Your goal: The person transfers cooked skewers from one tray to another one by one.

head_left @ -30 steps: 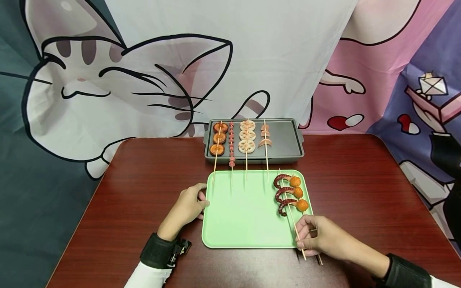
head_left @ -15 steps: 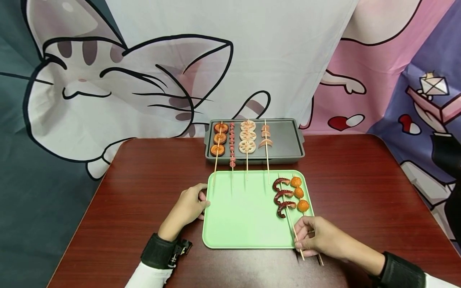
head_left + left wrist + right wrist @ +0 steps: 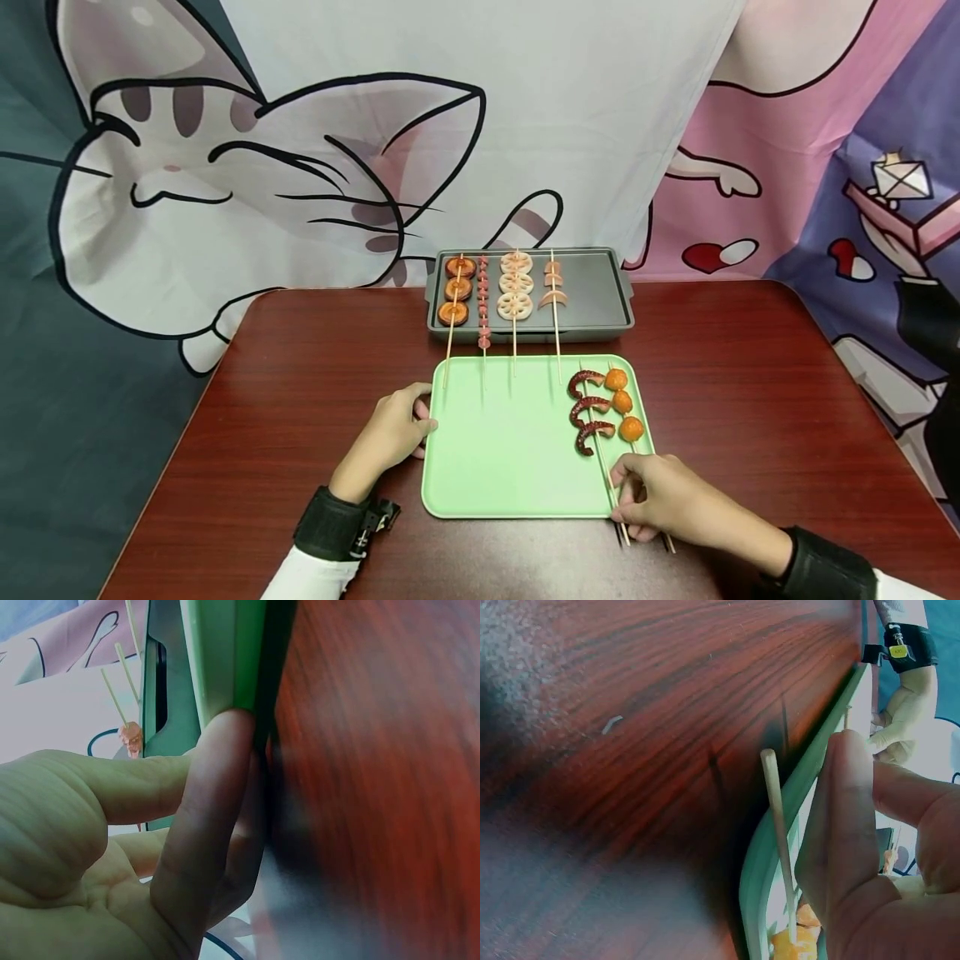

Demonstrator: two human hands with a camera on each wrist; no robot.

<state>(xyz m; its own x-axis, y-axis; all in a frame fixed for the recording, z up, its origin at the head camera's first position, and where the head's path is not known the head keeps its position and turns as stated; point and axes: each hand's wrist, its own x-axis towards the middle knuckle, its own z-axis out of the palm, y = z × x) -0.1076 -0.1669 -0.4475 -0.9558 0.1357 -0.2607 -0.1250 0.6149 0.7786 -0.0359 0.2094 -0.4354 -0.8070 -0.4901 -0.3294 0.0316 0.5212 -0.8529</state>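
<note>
My left hand (image 3: 396,423) holds the left rim of the light green tray (image 3: 510,458), thumb against the edge in the left wrist view. At the tray's front right corner, my right hand (image 3: 663,496) pinches the bare stick end of an octopus tentacle skewer (image 3: 592,405). Its three dark red curled pieces lie over the tray's right side. Just right of it is a skewer of orange balls (image 3: 622,402), its stick (image 3: 780,832) jutting past the front rim. In the right wrist view my fingers hide most of the tentacle skewer's stick.
Behind the green tray stands a grey baking tray (image 3: 596,292). Across it lie skewers of mushroom caps (image 3: 456,290), small pink pieces (image 3: 483,302), lotus root slices (image 3: 515,285) and pale pink curved pieces (image 3: 553,287), sticks overhanging the green tray. A printed cloth (image 3: 585,125) hangs behind the brown table (image 3: 750,400).
The tentacle skewer has shifted slightly toward me and left, away from the orange balls, and its stick end has come down. My right hand has moved slightly lower. My left hand stays put.
</note>
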